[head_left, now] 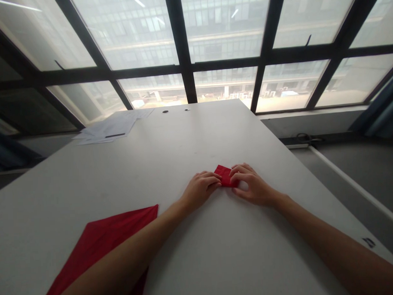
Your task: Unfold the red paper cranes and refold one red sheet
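Red folded paper (226, 175) lies on the white bench (189, 139), pinched by left hand (201, 188) and right hand (252, 184), each grip pressed on it.

Counts on one worktop (193, 233): two hands, the left hand (201, 188) and the right hand (254, 186); one small folded red paper (223, 174) between them; one large flat red sheet (103, 245); one loose pile of white papers (113, 126); two dark round holes (165, 111) near the far edge.
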A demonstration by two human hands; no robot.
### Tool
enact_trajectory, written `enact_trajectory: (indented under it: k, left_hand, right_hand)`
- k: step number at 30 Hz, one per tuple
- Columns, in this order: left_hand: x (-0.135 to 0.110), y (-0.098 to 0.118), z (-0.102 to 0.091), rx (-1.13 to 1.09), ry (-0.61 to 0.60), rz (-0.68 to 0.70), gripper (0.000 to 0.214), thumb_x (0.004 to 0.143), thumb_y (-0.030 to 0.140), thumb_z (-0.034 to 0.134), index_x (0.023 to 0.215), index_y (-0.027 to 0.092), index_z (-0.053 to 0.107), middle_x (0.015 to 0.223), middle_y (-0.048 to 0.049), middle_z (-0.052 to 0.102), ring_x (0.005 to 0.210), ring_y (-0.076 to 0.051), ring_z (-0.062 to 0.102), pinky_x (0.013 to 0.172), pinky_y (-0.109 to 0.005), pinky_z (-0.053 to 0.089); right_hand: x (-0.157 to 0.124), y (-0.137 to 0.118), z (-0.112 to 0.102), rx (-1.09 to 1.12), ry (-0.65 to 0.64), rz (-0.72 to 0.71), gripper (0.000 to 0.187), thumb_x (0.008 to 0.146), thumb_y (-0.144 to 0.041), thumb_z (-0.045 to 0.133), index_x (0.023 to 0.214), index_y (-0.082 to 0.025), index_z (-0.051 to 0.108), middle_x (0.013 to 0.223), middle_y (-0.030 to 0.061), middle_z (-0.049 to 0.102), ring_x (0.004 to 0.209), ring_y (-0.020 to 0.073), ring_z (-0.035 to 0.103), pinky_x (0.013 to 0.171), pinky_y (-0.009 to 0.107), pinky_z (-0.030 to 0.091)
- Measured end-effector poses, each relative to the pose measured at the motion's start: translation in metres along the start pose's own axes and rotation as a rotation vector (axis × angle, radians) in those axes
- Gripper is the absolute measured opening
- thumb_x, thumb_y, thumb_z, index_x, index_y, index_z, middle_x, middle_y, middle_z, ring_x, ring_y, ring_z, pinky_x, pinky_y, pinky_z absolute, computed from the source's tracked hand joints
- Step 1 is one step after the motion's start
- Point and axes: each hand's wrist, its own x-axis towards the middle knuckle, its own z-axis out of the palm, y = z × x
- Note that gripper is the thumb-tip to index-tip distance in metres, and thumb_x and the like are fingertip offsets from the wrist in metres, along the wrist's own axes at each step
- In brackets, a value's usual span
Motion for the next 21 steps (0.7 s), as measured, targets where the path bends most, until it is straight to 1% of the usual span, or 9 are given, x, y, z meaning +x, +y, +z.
enact_trajectory:
  k: [1,4,6,9,10,13,15,17,21]
  left_hand:
    - [0.0,0.001,0.0,0.001,0.002,-0.009,0.014,0.095,0.027,0.061,0.099,0.026,0.074,0.106,-0.0022,0.074,0.099,-0.02,0.065,0.093,-0.034,0.046]
    - [0.001,0.002,0.0,0.004,0.006,-0.028,0.013,0.095,0.024,0.061,0.096,0.024,0.073,0.105,-0.002,0.074,0.099,-0.02,0.065,0.093,-0.035,0.046]
    - [0.001,0.003,0.0,0.002,0.011,-0.042,0.015,0.096,0.023,0.058,0.099,0.025,0.072,0.106,-0.0017,0.074,0.099,-0.02,0.065,0.093,-0.034,0.047]
    - [0.001,0.003,0.001,0.009,0.029,-0.059,0.024,0.095,0.018,0.056,0.115,0.027,0.068,0.111,-0.0017,0.073,0.102,-0.02,0.064,0.093,-0.034,0.047]
    - [0.0,0.004,0.001,0.026,0.023,-0.052,0.028,0.095,0.016,0.056,0.118,0.027,0.067,0.113,-0.0016,0.072,0.103,-0.02,0.064,0.094,-0.034,0.047]
    - [-0.001,0.008,0.0,0.117,-0.04,-0.006,0.029,0.095,0.014,0.052,0.114,0.028,0.07,0.117,-0.0013,0.071,0.107,-0.02,0.063,0.098,-0.035,0.046]
    - [-0.002,0.012,0.0,0.182,-0.081,0.012,0.029,0.098,0.018,0.05,0.117,0.028,0.069,0.123,-0.0023,0.069,0.112,-0.021,0.061,0.102,-0.038,0.043]
    - [-0.004,0.016,0.0,0.238,-0.118,0.022,0.033,0.101,0.027,0.047,0.13,0.028,0.061,0.134,-0.0045,0.063,0.125,-0.023,0.055,0.11,-0.043,0.036]
    - [-0.007,0.017,0.0,0.32,-0.22,0.012,0.054,0.103,0.049,0.037,0.152,0.026,0.035,0.156,-0.0067,0.04,0.148,-0.027,0.026,0.119,-0.055,0.017]
  right_hand:
    - [0.001,0.0,0.001,-0.013,0.019,0.008,0.002,0.084,-0.022,0.068,0.082,-0.024,0.067,0.1,0.0043,0.067,0.106,0.0233,0.057,0.103,0.046,0.039]
    - [0.005,0.002,0.007,-0.056,0.073,0.068,0.013,0.089,-0.025,0.065,0.076,-0.023,0.066,0.089,0.0039,0.066,0.095,0.0223,0.057,0.094,0.042,0.044]
    - [0.006,0.004,0.01,-0.069,0.11,0.127,0.003,0.086,-0.02,0.067,0.085,-0.023,0.067,0.09,0.0036,0.066,0.093,0.0225,0.057,0.091,0.041,0.045]
    - [0.006,0.003,0.011,-0.072,0.152,0.175,0.027,0.081,-0.015,0.069,0.106,-0.023,0.065,0.102,0.005,0.065,0.099,0.0236,0.056,0.092,0.041,0.045]
    - [0.006,0.002,0.011,-0.076,0.148,0.169,0.029,0.082,-0.014,0.067,0.11,-0.024,0.064,0.106,0.0054,0.065,0.102,0.0238,0.056,0.093,0.041,0.045]
    - [0.005,-0.001,0.01,-0.096,0.092,0.121,0.023,0.088,-0.014,0.06,0.104,-0.027,0.07,0.108,0.0045,0.067,0.105,0.0229,0.056,0.096,0.04,0.044]
    - [0.005,-0.002,0.009,-0.115,0.051,0.096,0.021,0.092,-0.018,0.058,0.1,-0.029,0.074,0.109,0.0039,0.068,0.106,0.0228,0.057,0.096,0.04,0.044]
    - [0.005,-0.004,0.009,-0.14,0.022,0.091,0.019,0.093,-0.024,0.059,0.1,-0.03,0.075,0.111,0.004,0.069,0.109,0.0233,0.057,0.098,0.041,0.044]
    - [0.005,-0.007,0.008,-0.198,-0.003,0.111,0.022,0.095,-0.029,0.058,0.108,-0.031,0.075,0.117,0.0047,0.067,0.111,0.0234,0.056,0.099,0.041,0.042]
